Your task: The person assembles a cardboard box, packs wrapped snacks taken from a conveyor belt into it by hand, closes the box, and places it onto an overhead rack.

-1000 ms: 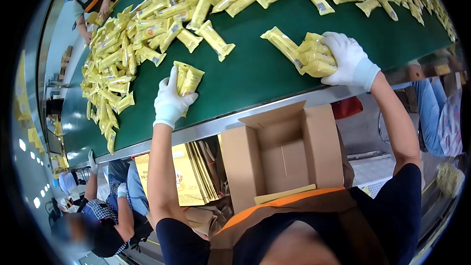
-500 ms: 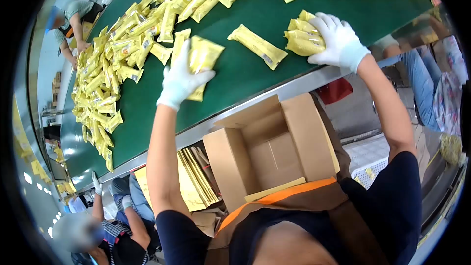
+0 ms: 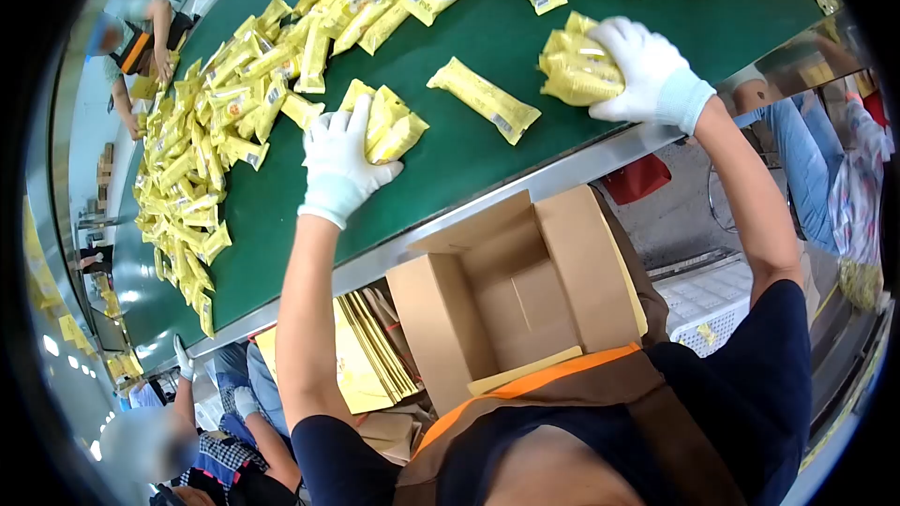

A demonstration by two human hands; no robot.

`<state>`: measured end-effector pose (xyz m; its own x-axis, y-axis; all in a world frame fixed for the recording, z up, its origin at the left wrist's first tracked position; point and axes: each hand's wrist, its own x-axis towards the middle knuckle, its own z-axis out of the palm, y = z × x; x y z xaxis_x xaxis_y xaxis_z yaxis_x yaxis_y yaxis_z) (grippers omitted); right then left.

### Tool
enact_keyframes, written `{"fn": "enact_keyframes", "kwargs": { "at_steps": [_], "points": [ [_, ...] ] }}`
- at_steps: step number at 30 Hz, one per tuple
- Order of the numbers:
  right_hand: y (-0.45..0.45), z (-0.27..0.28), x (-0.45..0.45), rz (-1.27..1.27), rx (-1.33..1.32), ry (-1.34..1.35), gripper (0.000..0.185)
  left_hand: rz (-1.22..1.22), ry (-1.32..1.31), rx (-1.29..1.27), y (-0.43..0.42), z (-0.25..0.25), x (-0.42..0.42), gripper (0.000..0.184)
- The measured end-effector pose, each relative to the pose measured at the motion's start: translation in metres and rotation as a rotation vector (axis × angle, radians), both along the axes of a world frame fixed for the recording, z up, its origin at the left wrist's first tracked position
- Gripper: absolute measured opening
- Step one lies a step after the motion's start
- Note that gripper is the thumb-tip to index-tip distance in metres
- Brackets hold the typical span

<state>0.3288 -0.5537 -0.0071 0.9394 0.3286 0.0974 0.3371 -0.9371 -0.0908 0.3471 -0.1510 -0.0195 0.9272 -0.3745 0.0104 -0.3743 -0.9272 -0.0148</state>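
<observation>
My white-gloved left hand (image 3: 339,159) is closed around several yellow wrapped packets (image 3: 396,126) close to the green belt (image 3: 450,164). Further right, my right hand (image 3: 647,75), also gloved, grips a bunch of yellow packets (image 3: 574,66) from the side. A single packet (image 3: 483,98) lies slanted on the belt between my hands. Below them, at the belt's near edge, an open cardboard box (image 3: 591,262) stands in front of my body, its flaps spread and bare cardboard showing inside. The palms and some fingertips are hidden.
A large heap of yellow packets (image 3: 220,117) spreads along the belt's left and far side. Folded cartons (image 3: 370,351) stand left of the box. One co-worker (image 3: 155,33) is across the belt, another (image 3: 225,450) at lower left. A white crate (image 3: 708,319) sits at right.
My left hand has drawn its packets together, and they now sit bunched upright against the fingers. My right hand's bunch is slightly turned. The packets on the belt have shifted slightly left in view.
</observation>
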Motion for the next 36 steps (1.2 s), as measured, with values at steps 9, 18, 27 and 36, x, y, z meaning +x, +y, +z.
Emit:
{"fn": "enact_keyframes", "kwargs": {
  "at_steps": [9, 18, 27, 36],
  "points": [
    [0.015, 0.004, -0.008, -0.002, 0.118, 0.194, 0.101, 0.329, 0.404, 0.048, -0.008, 0.018, 0.022, 0.126],
    [0.14, 0.059, -0.14, 0.832, -0.065, 0.138, 0.053, 0.252, 0.479, -1.197, 0.014, 0.057, -0.076, 0.087],
    [0.185, -0.104, -0.231, 0.395, 0.379, 0.971, 0.039, -0.356, 0.922, -0.599, -0.065, 0.076, -0.151, 0.096],
    [0.151, -0.019, -0.235, 0.788, -0.204, 0.614, 0.053, -0.349, 0.288, 0.065, -0.127, -0.003, -0.18, 0.098]
  ]
}}
